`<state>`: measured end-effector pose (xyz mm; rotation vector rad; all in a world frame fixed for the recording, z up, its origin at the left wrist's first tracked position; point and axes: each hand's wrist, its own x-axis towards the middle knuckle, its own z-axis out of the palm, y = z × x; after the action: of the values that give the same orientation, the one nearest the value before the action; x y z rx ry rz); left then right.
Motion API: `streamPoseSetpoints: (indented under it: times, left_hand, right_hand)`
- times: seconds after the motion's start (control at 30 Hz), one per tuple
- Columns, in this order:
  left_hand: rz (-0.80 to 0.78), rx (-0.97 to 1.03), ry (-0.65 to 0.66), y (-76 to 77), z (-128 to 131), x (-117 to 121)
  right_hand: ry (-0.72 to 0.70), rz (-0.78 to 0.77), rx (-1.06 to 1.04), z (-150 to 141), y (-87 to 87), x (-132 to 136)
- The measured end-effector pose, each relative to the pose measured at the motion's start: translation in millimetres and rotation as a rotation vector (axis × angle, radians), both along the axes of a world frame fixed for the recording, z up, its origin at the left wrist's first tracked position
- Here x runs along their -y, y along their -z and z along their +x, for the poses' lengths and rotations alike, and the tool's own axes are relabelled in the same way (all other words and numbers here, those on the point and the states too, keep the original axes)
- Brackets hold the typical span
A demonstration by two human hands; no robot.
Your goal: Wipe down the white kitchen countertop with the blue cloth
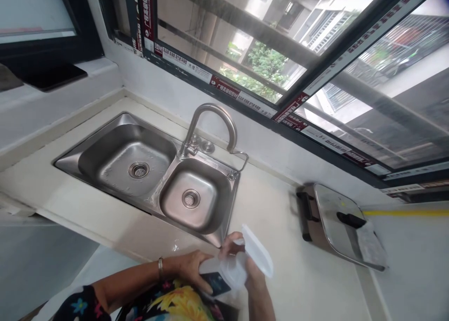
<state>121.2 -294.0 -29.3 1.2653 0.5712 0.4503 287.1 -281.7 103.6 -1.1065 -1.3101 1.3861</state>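
Observation:
Low in the head view, my left hand (191,269) is wrapped around a clear plastic container (228,272) with a dark label. My right hand (245,260) grips the container's translucent white lid (257,251), which is tilted up and away from the container. Both hands are over the countertop (277,218), just in front of the right corner of the steel double sink (105,139). A bracelet sits on my left wrist.
A curved steel faucet (210,120) stands behind the sink's two basins. To the right lies an electric pan with a square glass lid (336,223). A window with dark frames (298,101) runs along the wall. A dark cooktop (45,78) is at far left.

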Motion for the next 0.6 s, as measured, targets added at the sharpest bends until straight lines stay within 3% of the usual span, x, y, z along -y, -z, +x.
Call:
streamPoseSetpoints:
  times: [0.13,0.43,0.6]
  left_hand:
    - [-0.006,0.026,0.006,-0.9,2,-1]
    - [-0.048,0.079,0.063,1.2,4,-3]
    - [-0.007,0.069,0.03,-7.0,3,-7]
  right_hand:
    - [0.035,-0.091,-0.069,8,1.0,-5]
    - [0.148,-0.109,0.076,12,1.3,1]
    - [0.066,-0.066,-0.019,15,5.8,1]
